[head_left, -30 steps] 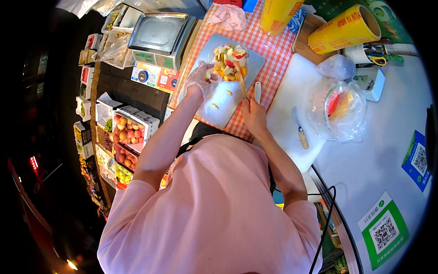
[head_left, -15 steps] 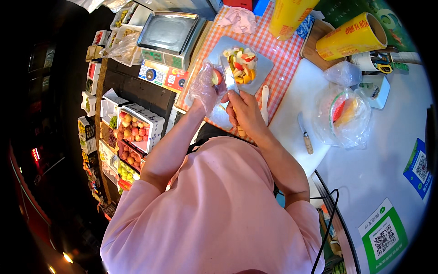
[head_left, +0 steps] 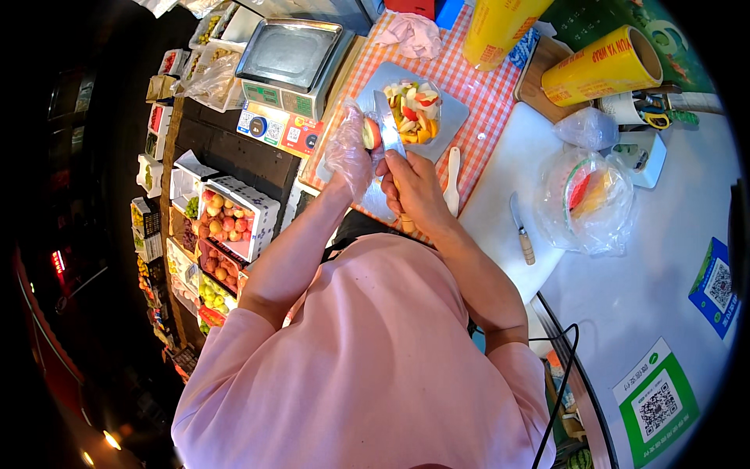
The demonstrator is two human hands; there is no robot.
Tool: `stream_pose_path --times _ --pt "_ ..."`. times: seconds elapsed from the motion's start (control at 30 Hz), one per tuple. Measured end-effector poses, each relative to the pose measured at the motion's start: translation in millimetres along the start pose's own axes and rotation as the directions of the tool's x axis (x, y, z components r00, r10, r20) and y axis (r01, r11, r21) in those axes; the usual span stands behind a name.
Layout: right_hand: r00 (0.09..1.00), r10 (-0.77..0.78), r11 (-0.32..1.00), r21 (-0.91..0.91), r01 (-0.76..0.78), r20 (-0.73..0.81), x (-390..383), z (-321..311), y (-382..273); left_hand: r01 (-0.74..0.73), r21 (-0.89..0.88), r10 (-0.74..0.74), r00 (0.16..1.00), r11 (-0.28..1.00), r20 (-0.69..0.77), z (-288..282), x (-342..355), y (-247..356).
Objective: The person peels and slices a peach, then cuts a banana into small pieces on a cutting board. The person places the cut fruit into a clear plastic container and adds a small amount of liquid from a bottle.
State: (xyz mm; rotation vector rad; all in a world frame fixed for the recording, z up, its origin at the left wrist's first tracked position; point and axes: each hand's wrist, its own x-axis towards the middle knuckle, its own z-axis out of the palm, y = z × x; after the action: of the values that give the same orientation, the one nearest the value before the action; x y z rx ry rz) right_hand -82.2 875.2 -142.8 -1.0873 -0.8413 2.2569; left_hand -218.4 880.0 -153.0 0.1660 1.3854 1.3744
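My left hand (head_left: pixel 349 152), in a clear plastic glove, holds a small red and yellow piece of fruit (head_left: pixel 371 133) above the grey cutting board (head_left: pixel 455 117). My right hand (head_left: pixel 412 186) grips a knife (head_left: pixel 388 125) by its wooden handle, and the blade points up against the fruit piece. Just behind the blade a clear tub of cut mixed fruit (head_left: pixel 414 109) stands on the board. A white-handled tool (head_left: pixel 453 180) lies on the red checked cloth to the right of my right hand.
A wooden-handled knife (head_left: pixel 522 230) lies on the white board beside a clear bag of watermelon slices (head_left: pixel 590 195). Two yellow rolls (head_left: pixel 601 66) stand at the back right, a steel scale (head_left: pixel 289 55) at the back left. Boxes of fruit (head_left: pixel 230 215) sit below the counter's left edge.
My hands dropped from the tub and a white bag to the board. The left hand now holds a fruit piece, and the right has raised a knife to it.
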Motion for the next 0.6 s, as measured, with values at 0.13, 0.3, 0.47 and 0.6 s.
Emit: stream_pose_path --times 0.13,0.3,0.47,0.6 --pt "0.999 0.036 0.999 0.022 -0.037 0.020 -6 0 4 -0.033 0.049 0.035 0.998 0.998 -0.050 -5 7 -4" --pt "0.994 0.067 0.997 0.020 -0.069 0.086 -11 -1 13 -0.020 -0.002 0.020 0.988 1.000 -0.154 7 8 -4" --pt "0.992 0.072 0.991 0.104 -0.083 0.103 -6 -3 9 0.113 0.109 -0.107 0.992 0.988 -0.063 -5 12 -7" --pt "0.978 0.129 0.974 0.168 -0.156 0.161 5 -10 -1 0.076 0.197 -0.043 0.985 0.977 -0.165 13 2 -4"
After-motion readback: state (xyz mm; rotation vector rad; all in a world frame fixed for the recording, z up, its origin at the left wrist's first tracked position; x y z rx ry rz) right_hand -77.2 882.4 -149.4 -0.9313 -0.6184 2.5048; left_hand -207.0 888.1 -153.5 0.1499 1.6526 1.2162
